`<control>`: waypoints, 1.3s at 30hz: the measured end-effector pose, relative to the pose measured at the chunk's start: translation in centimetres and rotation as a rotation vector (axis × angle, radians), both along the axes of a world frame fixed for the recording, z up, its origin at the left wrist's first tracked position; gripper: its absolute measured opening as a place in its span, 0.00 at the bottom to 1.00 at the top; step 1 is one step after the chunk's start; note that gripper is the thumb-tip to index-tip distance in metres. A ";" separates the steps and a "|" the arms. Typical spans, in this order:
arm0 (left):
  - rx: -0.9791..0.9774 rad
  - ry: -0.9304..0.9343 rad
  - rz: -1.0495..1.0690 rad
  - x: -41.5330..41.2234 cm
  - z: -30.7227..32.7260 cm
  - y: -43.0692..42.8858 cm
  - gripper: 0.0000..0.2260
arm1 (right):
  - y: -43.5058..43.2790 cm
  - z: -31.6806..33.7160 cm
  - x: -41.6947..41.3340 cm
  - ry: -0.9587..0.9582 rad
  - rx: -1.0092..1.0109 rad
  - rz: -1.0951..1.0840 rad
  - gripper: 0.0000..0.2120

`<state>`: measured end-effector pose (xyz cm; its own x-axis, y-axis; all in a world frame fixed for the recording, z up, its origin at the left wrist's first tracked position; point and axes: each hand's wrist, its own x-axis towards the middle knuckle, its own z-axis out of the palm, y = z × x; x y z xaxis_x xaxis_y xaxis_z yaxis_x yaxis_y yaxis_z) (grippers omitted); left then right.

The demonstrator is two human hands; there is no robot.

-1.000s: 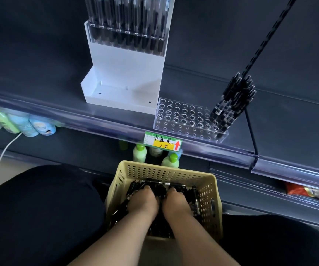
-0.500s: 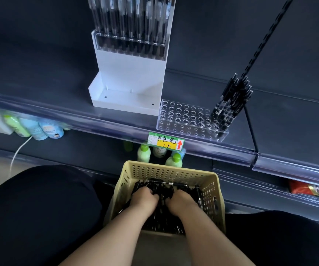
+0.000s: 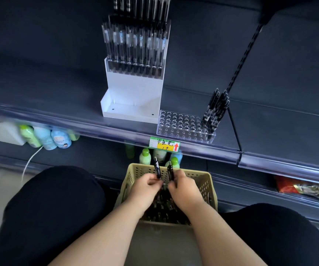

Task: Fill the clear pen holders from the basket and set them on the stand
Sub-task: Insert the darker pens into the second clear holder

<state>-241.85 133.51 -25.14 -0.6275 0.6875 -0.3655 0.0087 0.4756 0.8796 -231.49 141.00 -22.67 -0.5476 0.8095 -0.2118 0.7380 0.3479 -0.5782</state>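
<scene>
Pens (image 3: 157, 167) upright over yellow basket (image 3: 204, 179)

Your left hand (image 3: 147, 186) pinches a black pen (image 3: 157, 167) upright over the yellow basket (image 3: 205, 179) of pens between your knees, and your right hand (image 3: 184, 188) pinches a second pen (image 3: 170, 170) just beside it. On the shelf (image 3: 59, 104) beyond, the clear holder (image 3: 179, 124) stands just beside the white stand (image 3: 133, 96), a cluster of pens (image 3: 215, 108) filling its right end
</scene>
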 end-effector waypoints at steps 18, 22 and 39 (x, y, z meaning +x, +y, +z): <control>0.472 0.328 -0.127 -2.1 13.0 5.1 0.09 | 5.6 14.0 -0.5 0.690 0.219 -0.105 0.09; 0.558 0.348 -0.168 -3.7 16.9 9.3 0.08 | 9.2 19.1 -1.1 0.741 0.346 -0.085 0.08; 0.554 0.221 -0.262 -3.6 14.2 14.9 0.09 | 15.4 18.4 0.2 0.528 0.456 -0.048 0.04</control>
